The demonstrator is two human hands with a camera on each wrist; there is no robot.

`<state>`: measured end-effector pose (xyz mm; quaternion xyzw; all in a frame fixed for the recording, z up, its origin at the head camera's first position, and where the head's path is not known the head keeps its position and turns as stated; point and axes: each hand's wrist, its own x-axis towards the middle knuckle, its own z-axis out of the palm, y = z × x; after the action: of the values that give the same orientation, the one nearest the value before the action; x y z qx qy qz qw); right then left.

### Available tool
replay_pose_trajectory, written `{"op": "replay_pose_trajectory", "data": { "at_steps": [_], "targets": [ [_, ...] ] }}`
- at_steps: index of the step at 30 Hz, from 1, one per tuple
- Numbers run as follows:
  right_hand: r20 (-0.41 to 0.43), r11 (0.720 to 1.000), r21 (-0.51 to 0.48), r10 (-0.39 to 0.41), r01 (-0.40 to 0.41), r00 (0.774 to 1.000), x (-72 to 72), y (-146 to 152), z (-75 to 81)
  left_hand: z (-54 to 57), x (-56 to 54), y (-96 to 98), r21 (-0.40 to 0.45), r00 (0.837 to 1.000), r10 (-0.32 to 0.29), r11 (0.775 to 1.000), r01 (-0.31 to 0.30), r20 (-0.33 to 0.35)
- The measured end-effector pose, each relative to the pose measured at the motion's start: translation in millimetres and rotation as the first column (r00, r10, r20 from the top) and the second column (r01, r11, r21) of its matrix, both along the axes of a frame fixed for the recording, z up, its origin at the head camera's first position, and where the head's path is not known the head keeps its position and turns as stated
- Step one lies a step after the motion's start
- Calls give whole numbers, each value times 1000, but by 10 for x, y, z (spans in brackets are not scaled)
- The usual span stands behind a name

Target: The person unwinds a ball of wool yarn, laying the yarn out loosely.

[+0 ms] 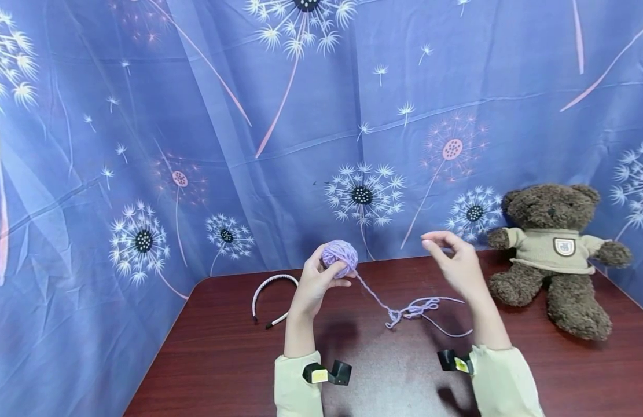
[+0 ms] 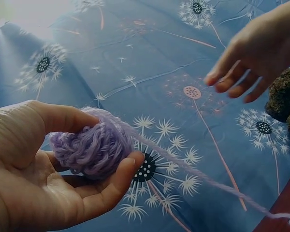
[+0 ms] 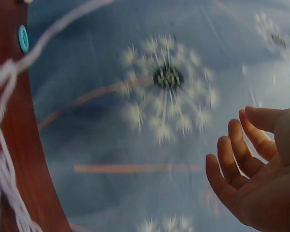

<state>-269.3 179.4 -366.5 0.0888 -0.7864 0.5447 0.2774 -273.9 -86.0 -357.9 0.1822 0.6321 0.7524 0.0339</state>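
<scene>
A ball of lilac yarn (image 1: 340, 259) is gripped in my left hand (image 1: 312, 289), held above the table with the thumb and fingers curled round it. The left wrist view shows the wound strands of the yarn ball (image 2: 99, 147) between thumb and fingers. From the ball a strand slopes down to a loose, looped tangle of yarn (image 1: 416, 309) on the table. My right hand (image 1: 455, 263) is raised to the right of the ball, above the tangle. In the right wrist view the right hand (image 3: 261, 169) has loosely bent fingers and nothing between them.
A white headband (image 1: 265, 286) lies on the dark red table (image 1: 222, 359), left of my left hand. At the right sits a brown teddy bear (image 1: 553, 243) in a beige top. Behind the table hangs a blue dandelion-print cloth (image 1: 300, 191). A small teal ring (image 3: 23, 38) shows near the table's edge.
</scene>
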Motion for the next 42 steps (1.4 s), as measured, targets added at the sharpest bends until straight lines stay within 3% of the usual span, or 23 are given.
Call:
{"op": "replay_pose_trajectory", "data": {
  "at_steps": [4, 8, 16, 25, 31, 38, 42],
  "targets": [
    [27, 993, 32, 112, -112, 993, 40, -271, 30, 2, 6, 22, 0, 1000, -5, 1000, 5, -2],
    [48, 973, 49, 225, -228, 973, 61, -499, 3, -4, 5, 47, 1, 1000, -14, 1000, 14, -12],
    [72, 934, 121, 329, -336, 941, 111, -733, -39, -28, -15, 101, -8, 1000, -8, 1000, 8, -17],
    [47, 936, 173, 305, -308, 951, 111, -765, -52, -27, -14, 120, -20, 1000, -3, 1000, 3, -13],
    [84, 929, 137, 335, -344, 938, 123, -780, -43, -24, -1, 135, -39, 1000, 10, 999, -10, -15],
    [41, 944, 166, 283, -286, 958, 101, -743, -44, -28, -7, 168, -43, 1000, -2, 999, 1, -7],
    [56, 952, 138, 267, -272, 962, 97, -635, -23, -32, -1, 158, -104, 998, 54, 993, -55, -12]
  ]
}}
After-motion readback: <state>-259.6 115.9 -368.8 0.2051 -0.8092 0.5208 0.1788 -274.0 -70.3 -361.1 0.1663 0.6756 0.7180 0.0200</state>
